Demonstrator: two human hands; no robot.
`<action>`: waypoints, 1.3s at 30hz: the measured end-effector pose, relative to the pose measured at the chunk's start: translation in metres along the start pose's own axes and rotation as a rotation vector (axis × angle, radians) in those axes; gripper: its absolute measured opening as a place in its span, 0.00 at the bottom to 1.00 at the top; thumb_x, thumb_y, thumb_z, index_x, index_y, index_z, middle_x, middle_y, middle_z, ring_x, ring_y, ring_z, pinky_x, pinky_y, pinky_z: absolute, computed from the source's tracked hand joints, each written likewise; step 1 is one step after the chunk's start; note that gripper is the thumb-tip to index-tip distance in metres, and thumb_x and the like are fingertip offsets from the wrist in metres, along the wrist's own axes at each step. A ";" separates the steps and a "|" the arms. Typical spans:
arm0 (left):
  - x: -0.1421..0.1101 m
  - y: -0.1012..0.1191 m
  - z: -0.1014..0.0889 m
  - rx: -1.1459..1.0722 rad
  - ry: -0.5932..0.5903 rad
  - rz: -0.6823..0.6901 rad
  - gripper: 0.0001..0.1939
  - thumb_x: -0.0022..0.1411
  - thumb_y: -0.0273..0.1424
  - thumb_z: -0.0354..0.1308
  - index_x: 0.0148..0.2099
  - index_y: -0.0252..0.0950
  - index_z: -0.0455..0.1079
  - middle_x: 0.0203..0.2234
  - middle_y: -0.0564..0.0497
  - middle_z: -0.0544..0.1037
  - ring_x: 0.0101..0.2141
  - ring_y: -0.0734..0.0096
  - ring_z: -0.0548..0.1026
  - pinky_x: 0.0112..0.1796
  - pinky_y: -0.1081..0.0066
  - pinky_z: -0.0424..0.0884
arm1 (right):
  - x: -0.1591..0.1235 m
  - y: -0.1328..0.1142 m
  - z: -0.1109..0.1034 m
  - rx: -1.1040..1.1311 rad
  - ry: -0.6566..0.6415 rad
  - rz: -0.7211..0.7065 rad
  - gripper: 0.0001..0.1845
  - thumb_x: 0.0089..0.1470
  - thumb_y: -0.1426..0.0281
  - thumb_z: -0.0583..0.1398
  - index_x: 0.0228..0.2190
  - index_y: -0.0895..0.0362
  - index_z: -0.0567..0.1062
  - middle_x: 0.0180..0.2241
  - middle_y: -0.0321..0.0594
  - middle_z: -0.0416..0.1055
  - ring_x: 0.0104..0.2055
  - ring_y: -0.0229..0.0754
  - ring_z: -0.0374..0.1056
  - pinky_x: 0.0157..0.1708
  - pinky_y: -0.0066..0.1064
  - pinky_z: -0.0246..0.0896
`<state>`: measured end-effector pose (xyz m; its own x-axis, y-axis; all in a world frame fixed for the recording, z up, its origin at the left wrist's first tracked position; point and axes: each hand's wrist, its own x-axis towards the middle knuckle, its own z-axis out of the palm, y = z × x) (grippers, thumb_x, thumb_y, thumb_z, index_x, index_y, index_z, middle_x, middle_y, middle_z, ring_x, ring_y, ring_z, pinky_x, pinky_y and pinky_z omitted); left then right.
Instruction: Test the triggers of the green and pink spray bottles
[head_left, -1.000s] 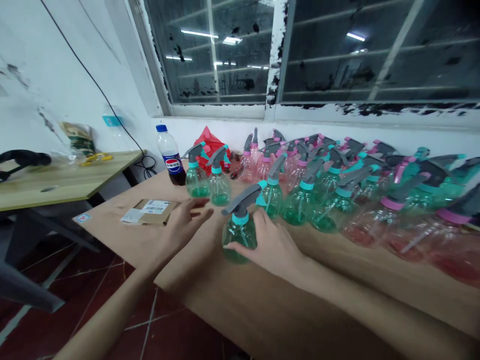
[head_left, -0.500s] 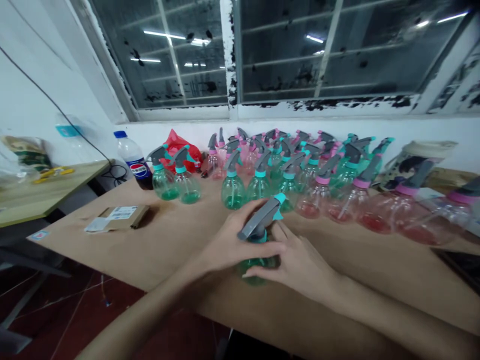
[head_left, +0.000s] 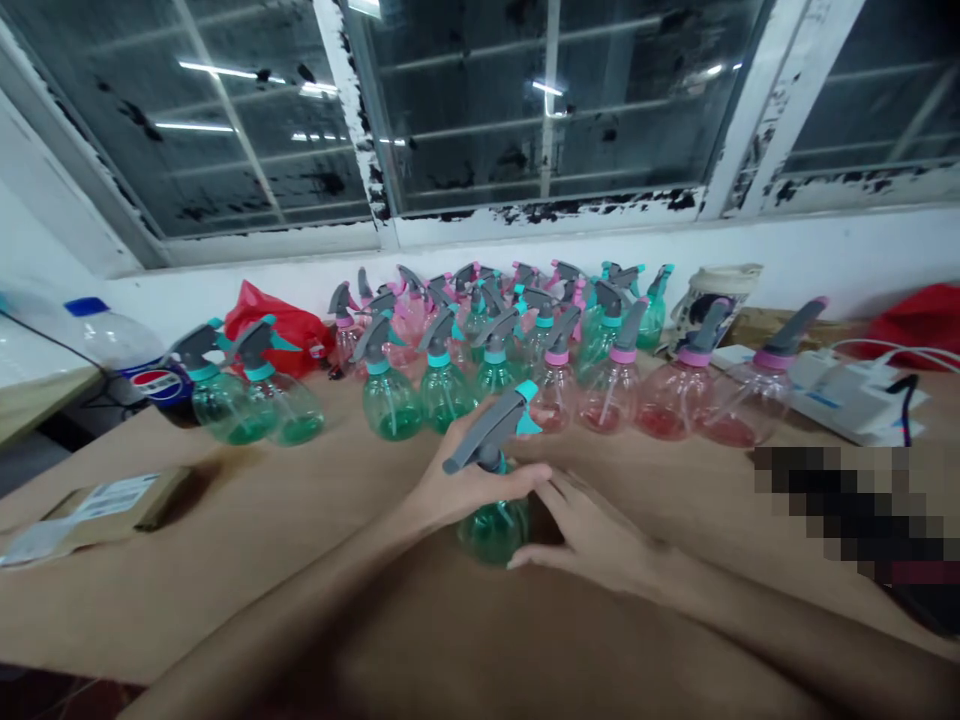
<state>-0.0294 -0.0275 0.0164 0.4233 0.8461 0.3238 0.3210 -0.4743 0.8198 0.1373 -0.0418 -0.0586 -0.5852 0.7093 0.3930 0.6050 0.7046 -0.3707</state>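
A clear green spray bottle (head_left: 491,525) with a grey and turquoise trigger head stands tilted in front of me, low over the brown tabletop. My left hand (head_left: 457,480) wraps round its neck just under the head, the thumb lying across the front. On the bottle's right side, my right hand (head_left: 600,535) cups the body, thumb tip at the lower front and fingers up by my left thumb. Some of its fingertips are hidden. Whether the bottle's base touches the table, I cannot tell.
Behind stand several green spray bottles (head_left: 394,410) and pink spray bottles (head_left: 667,405). At left are a cola bottle (head_left: 154,380), a red plastic bag (head_left: 274,335) and a cardboard packet (head_left: 120,500). White power strips (head_left: 847,400) with cables and a pixelated dark object lie right.
The view has swung to the right, bringing the power strips into sight. Both hands stay at the same spray bottle, the right hand's fingers slightly more spread from it.
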 end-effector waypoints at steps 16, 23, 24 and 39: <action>0.022 -0.010 -0.012 0.049 -0.001 -0.095 0.17 0.49 0.37 0.59 0.43 0.38 0.66 0.30 0.46 0.77 0.35 0.59 0.75 0.37 0.61 0.71 | 0.002 0.065 0.001 0.140 -0.191 -0.072 0.20 0.60 0.64 0.48 0.53 0.49 0.62 0.57 0.36 0.58 0.59 0.40 0.50 0.58 0.44 0.46; 0.019 -0.007 -0.009 0.020 -0.044 -0.073 0.13 0.51 0.36 0.58 0.39 0.38 0.66 0.28 0.48 0.75 0.38 0.58 0.74 0.38 0.61 0.70 | 0.002 0.063 0.006 0.099 -0.108 -0.035 0.19 0.58 0.67 0.51 0.52 0.52 0.64 0.56 0.38 0.60 0.59 0.42 0.51 0.57 0.46 0.49; 0.019 -0.007 -0.009 0.014 -0.047 -0.068 0.13 0.51 0.36 0.58 0.39 0.38 0.66 0.29 0.48 0.75 0.38 0.58 0.73 0.37 0.62 0.71 | 0.001 0.063 0.006 0.083 -0.105 -0.033 0.19 0.58 0.68 0.50 0.52 0.52 0.64 0.56 0.39 0.60 0.59 0.42 0.51 0.57 0.46 0.49; 0.018 -0.010 -0.007 0.096 0.007 -0.045 0.11 0.54 0.38 0.55 0.37 0.38 0.65 0.24 0.53 0.73 0.24 0.70 0.71 0.25 0.70 0.67 | -0.001 0.065 0.010 0.065 -0.083 -0.054 0.18 0.58 0.68 0.51 0.50 0.50 0.66 0.55 0.37 0.61 0.58 0.43 0.54 0.56 0.46 0.51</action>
<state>-0.0313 -0.0055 0.0174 0.4007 0.8685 0.2918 0.4193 -0.4570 0.7844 0.1715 0.0038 -0.0913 -0.6602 0.6677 0.3439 0.5366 0.7397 -0.4061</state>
